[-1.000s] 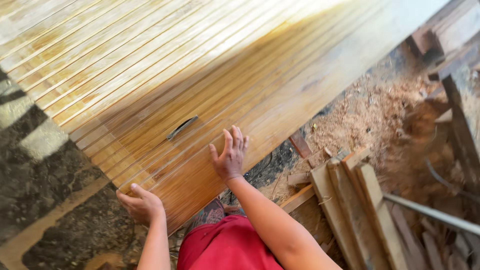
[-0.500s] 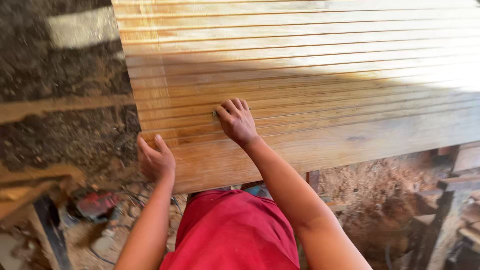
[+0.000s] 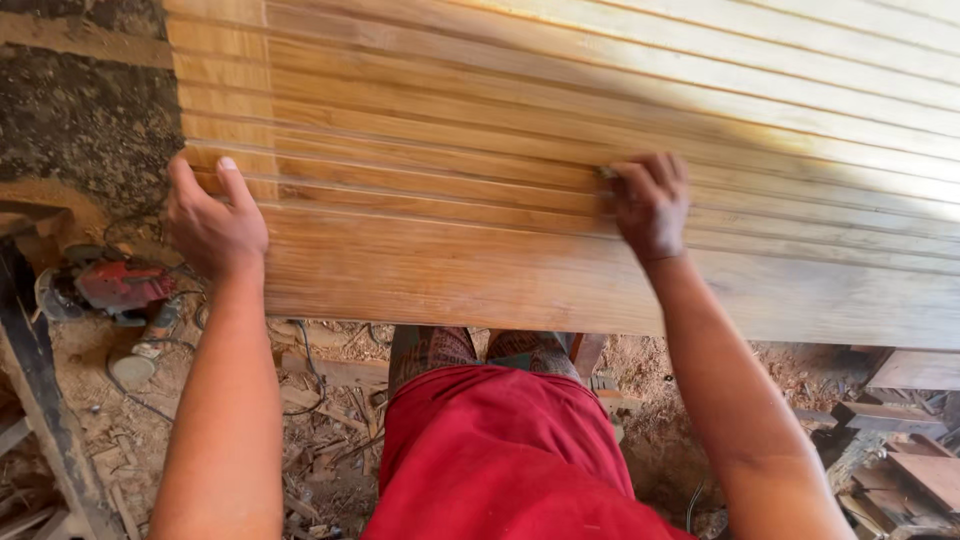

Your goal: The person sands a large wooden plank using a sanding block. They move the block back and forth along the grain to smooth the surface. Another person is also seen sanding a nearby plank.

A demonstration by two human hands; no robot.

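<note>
- Nearest the camera, a person in a red garment [image 3: 500, 460] stands over a floor of sawdust and wood scraps [image 3: 330, 440], both bare forearms stretched forward.
- The left hand [image 3: 213, 220] grips the left end edge of a large grooved wooden panel [image 3: 560, 150], thumb and a finger raised onto its top face, the rest of the fingers wrapped out of sight around the edge.
- The right hand [image 3: 650, 203] presses down on the panel's top, fingers curled narrowly with the tips pinched on one of the grooves; whether anything small sits under them cannot be told.
- The panel lies flat at waist height, its near plain border just ahead of the person's body, and fills the upper view.
- Left of the panel, a red power tool [image 3: 115, 288] rests on the ground with its cord beside it.
- At right, offcut boards [image 3: 915, 440] lie in the shade.
</note>
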